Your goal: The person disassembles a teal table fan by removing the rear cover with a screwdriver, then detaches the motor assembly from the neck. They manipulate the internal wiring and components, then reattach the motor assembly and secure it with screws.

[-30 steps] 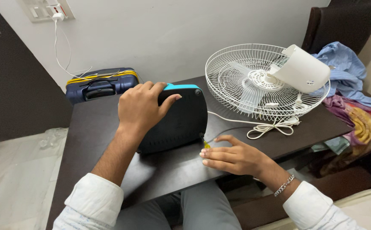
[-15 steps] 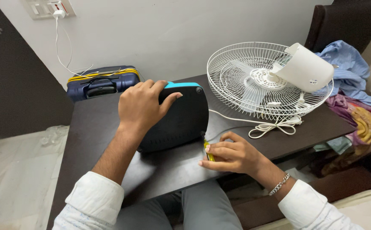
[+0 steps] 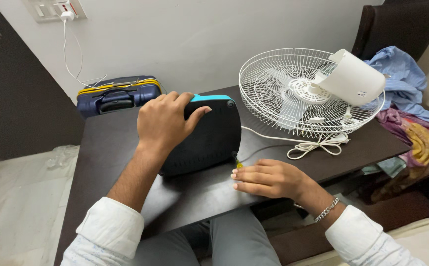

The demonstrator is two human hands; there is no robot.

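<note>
- Your left hand (image 3: 162, 120) is closed over the top edge of the black casing (image 3: 209, 138), holding it upright on the dark surface (image 3: 106, 148).
- Your right hand (image 3: 268, 178) lies on the surface just right of the casing, fingers curled around a yellow screwdriver (image 3: 236, 162) whose tip meets the casing's lower right corner.
- The white fan (image 3: 313, 91) lies flat behind your right hand, its cord (image 3: 313, 145) bundled beside it.
- A blue suitcase (image 3: 118, 93) stands against the wall.
</note>
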